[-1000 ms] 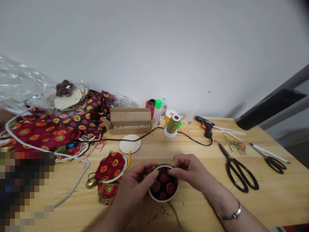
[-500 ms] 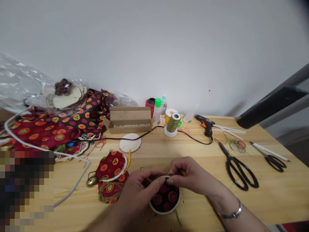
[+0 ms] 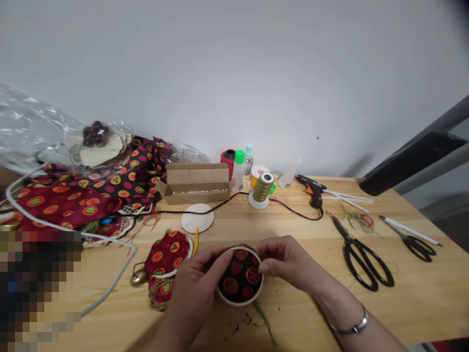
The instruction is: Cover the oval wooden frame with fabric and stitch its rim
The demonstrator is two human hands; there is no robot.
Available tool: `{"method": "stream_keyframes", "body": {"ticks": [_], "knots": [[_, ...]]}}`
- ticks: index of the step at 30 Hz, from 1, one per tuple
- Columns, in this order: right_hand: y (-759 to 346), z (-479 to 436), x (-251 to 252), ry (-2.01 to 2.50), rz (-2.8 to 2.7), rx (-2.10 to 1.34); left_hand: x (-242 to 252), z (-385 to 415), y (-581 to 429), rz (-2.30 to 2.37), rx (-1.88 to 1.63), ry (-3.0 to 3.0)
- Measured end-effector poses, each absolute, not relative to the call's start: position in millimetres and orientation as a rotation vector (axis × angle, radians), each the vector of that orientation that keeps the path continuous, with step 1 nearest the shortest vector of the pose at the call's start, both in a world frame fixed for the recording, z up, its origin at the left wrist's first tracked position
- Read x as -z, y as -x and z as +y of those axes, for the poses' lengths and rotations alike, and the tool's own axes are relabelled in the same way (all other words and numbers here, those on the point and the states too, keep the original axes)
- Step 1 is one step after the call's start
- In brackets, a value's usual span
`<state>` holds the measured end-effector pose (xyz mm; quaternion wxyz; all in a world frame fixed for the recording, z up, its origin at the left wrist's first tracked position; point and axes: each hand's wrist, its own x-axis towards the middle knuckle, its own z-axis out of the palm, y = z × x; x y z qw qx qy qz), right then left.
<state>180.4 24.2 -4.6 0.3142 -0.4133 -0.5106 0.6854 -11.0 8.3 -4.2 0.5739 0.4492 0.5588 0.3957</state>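
Note:
Both my hands hold a round disc covered in black cloth with red and orange dots (image 3: pixel 240 276), white at its rim, just above the wooden table (image 3: pixel 421 298). My left hand (image 3: pixel 196 286) curls round its left side, thumb on the upper edge. My right hand (image 3: pixel 287 261) pinches its upper right edge, a silver bracelet on that wrist. The disc's patterned face tilts up toward me. Left of it lies a similar red-cloth disc (image 3: pixel 168 254) with a small brass bell (image 3: pixel 137 277).
Two black scissors (image 3: pixel 361 259) (image 3: pixel 415 244) lie at right, a glue gun (image 3: pixel 311 189) with its black cord behind. A green-gold thread spool (image 3: pixel 263 188), bottles, an open cardboard box (image 3: pixel 196 183) and a plain wooden disc (image 3: pixel 198 217) stand mid-table. Patterned cloth and plastic bags pile at left.
The disc dipped lower and tilted away half a second ago, and now it is raised again and shifted left, face turned up. My fingers have moved along its top rim.

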Motion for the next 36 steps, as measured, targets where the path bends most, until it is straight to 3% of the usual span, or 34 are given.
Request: {"method": "stream_keyframes", "body": {"ticks": [14, 36], "knots": [[-178.5, 21.6, 11.3, 1.147, -1.280, -1.789, 15.5, 9.9, 12.5, 1.243, -1.167, -0.673], [-185.1, 28.4, 4.3, 1.302, -1.254, -1.446, 6.1, 9.1, 7.5, 1.087, -0.989, -0.802]]}}
